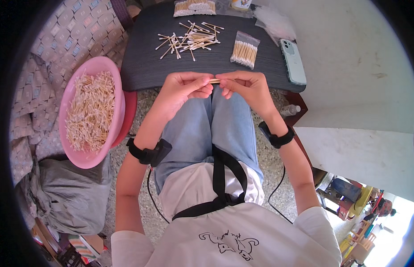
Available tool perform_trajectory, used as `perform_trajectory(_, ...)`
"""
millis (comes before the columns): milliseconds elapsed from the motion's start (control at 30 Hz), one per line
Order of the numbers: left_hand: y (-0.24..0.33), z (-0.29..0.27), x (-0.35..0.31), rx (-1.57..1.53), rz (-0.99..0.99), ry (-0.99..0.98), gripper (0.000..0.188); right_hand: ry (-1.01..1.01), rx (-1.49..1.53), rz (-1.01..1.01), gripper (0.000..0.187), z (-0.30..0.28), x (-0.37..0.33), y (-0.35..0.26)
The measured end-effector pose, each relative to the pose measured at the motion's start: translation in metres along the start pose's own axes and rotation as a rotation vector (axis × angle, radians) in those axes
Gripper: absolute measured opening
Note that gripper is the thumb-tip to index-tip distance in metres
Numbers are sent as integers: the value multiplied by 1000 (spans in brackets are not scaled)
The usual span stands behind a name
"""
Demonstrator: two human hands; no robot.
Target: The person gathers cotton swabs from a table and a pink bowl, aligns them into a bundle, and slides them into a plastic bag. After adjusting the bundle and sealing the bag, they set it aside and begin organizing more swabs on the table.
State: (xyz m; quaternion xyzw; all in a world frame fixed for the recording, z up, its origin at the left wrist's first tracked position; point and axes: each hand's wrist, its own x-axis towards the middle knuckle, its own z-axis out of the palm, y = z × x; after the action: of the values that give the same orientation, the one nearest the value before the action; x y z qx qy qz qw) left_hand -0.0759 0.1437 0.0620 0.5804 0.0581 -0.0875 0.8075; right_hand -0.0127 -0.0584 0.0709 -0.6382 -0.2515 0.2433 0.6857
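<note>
Between my two hands, at the near edge of the dark table, are a few cotton swabs [214,81] with only their pale sticks showing. My left hand [188,89] pinches one end of them. The other end is pinched by my right hand [243,85]; the fingertips cover the tips of the swabs. Beyond my hands lies a loose pile of cotton swabs [198,39], pointing in many directions. A clear bag filled with cotton swabs [245,50] rests to the right of that pile.
At left stands a pink basin [119,102] heaped with loose swabs. More filled bags [194,8] lie at the table's far edge. Thin clear plastic bags [274,21] and a pale phone [293,61] are on the table's right. A plastic bottle [290,110] is below it.
</note>
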Motion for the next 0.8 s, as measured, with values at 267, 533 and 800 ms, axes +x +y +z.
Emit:
perform_trajectory(267,4,3,-3,177,120,-43,28,33,20,56,23,3,-1,-3)
perform_trajectory(533,-7,0,-1,285,251,-66,24,17,-617,-142,17,1,-2,-10)
perform_trajectory(800,-19,12,31,372,310,29,28,187,-826,-457,10,-17,9,4)
